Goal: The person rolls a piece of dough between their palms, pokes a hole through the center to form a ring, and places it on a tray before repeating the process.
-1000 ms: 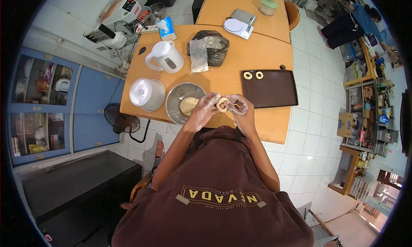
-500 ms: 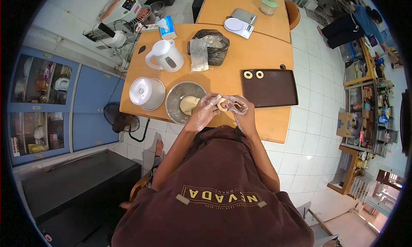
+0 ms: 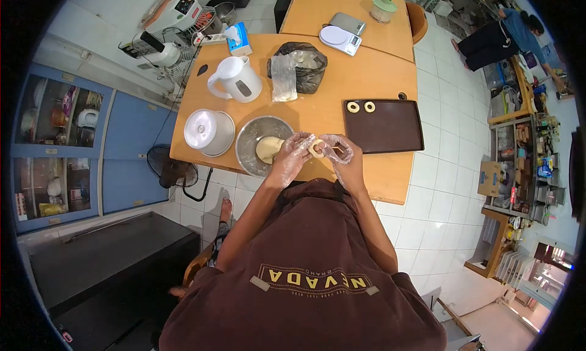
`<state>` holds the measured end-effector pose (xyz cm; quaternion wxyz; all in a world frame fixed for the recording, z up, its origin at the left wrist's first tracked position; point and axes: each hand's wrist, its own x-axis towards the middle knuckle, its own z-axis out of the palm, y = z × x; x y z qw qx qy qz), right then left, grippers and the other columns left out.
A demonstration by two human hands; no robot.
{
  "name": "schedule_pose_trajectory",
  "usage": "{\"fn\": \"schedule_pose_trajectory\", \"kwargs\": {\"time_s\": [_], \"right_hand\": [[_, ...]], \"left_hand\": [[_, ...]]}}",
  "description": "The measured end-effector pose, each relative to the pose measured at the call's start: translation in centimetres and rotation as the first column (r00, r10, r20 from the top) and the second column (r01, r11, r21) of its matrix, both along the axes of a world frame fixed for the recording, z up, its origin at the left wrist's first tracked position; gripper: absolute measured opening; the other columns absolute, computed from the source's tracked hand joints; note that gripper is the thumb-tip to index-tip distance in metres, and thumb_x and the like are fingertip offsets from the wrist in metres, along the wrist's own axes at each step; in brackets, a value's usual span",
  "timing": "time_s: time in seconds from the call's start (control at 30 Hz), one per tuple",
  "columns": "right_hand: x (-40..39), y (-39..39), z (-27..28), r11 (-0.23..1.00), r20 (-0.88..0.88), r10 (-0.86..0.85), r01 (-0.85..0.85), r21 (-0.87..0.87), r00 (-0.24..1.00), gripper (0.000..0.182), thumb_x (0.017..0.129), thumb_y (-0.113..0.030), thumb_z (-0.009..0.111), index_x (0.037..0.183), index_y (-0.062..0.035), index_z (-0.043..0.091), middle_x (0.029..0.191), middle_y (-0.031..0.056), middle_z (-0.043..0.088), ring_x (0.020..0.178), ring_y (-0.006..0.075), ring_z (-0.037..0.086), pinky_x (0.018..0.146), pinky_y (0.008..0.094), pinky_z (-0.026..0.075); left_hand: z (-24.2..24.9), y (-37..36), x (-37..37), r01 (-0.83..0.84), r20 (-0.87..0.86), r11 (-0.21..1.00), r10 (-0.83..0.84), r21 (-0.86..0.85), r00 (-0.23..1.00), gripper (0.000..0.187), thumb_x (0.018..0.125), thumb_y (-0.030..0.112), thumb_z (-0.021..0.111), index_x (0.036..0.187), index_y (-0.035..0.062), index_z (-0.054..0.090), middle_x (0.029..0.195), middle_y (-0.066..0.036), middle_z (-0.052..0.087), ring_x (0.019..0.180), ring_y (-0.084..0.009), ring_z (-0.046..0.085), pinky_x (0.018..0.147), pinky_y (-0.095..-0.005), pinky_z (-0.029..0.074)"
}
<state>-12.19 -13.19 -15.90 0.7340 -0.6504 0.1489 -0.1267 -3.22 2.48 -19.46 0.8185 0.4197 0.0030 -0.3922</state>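
A small ring of pale dough [image 3: 317, 148] is held up between my two floury hands, above the table's near edge. My left hand [image 3: 294, 156] pinches its left side, while the fingers of my right hand [image 3: 340, 152] close on its right side. Just left of my hands, a steel mixing bowl [image 3: 249, 146] contains a larger lump of dough [image 3: 268, 148]. To the right lies a dark baking tray [image 3: 386, 128] with two dough rings [image 3: 361, 107] near its far left corner.
On the table [image 3: 332, 113] stand a white lidded container [image 3: 209, 133], a white electric kettle [image 3: 238, 80], a black plastic bag [image 3: 311, 76], a tissue box [image 3: 238, 41] and a kitchen scale [image 3: 339, 39]. Another person [image 3: 506, 36] bends over a shelf at the far right.
My hands stay in nearly the same place, with only slight finger movement around the dough ring. The bowl and tray have not moved.
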Motion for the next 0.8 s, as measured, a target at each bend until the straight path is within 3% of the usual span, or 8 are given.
{"fn": "schedule_pose_trajectory", "kwargs": {"time_s": [0.17,0.37,0.47,0.57,0.67,0.8], "right_hand": [[0.3,0.5,0.4,0.996,0.028,-0.009,0.012,-0.091,1.000,0.029,0.093,-0.008,0.075,0.121,-0.0008,0.069,0.106,0.0058,0.071,0.096,0.0112,0.064,0.085,0.0282,0.053],[0.1,0.3,0.3,0.998,0.033,-0.048,0.049,-0.027,0.998,0.032,0.093,-0.005,0.074,0.124,-0.0008,0.066,0.102,0.0058,0.069,0.095,0.0120,0.064,0.086,0.0298,0.054],[0.0,0.4,0.6,0.996,0.071,-0.080,0.082,-0.024,0.994,0.028,0.094,-0.004,0.073,0.121,0.0003,0.068,0.103,0.0075,0.071,0.096,0.0139,0.067,0.086,0.0311,0.055],[-0.1,0.4,0.4,0.991,0.091,-0.070,0.079,-0.107,0.993,0.025,0.093,-0.004,0.072,0.118,0.0006,0.071,0.106,0.0119,0.073,0.097,0.0176,0.071,0.086,0.0320,0.056],[-0.2,-0.1,0.4,0.957,0.047,-0.032,0.044,-0.286,0.998,0.024,0.092,-0.005,0.072,0.116,0.0005,0.073,0.109,0.0154,0.074,0.098,0.0211,0.073,0.087,0.0324,0.057],[-0.1,0.2,0.6,0.935,0.084,-0.065,0.090,-0.343,0.994,0.025,0.092,-0.006,0.072,0.117,-0.0002,0.073,0.105,0.0152,0.075,0.097,0.0223,0.074,0.086,0.0333,0.057]], "left_hand": [[0.3,-0.1,0.0,-0.047,0.038,0.998,0.049,-0.041,0.998,0.015,0.105,0.015,0.059,0.120,0.0122,0.061,0.117,-0.003,0.064,0.116,-0.0185,0.064,0.102,-0.0359,0.052],[-0.1,0.0,-0.4,-0.100,-0.131,0.988,0.084,-0.115,0.988,0.015,0.104,0.015,0.060,0.118,0.0085,0.061,0.114,-0.002,0.064,0.110,-0.0131,0.063,0.095,-0.0304,0.051],[1.5,-0.4,-0.5,0.048,0.074,0.993,-0.056,0.109,0.996,0.018,0.105,0.019,0.060,0.118,0.0073,0.061,0.113,-0.001,0.064,0.108,-0.0106,0.062,0.092,-0.0288,0.051],[1.3,-0.2,-0.3,0.065,0.151,0.974,-0.099,0.218,0.983,0.019,0.104,0.021,0.062,0.116,0.0066,0.061,0.112,0.000,0.063,0.106,-0.0091,0.061,0.090,-0.0283,0.051],[2.4,-0.2,-0.4,-0.002,0.113,0.993,-0.012,0.120,0.994,0.016,0.103,0.020,0.064,0.113,0.0082,0.061,0.110,0.000,0.064,0.104,-0.0099,0.062,0.088,-0.0278,0.051],[1.2,0.3,-0.2,-0.010,-0.039,0.998,0.012,0.056,0.999,0.018,0.104,0.017,0.062,0.120,0.0105,0.060,0.117,-0.004,0.064,0.114,-0.0186,0.064,0.100,-0.0351,0.052]]}}
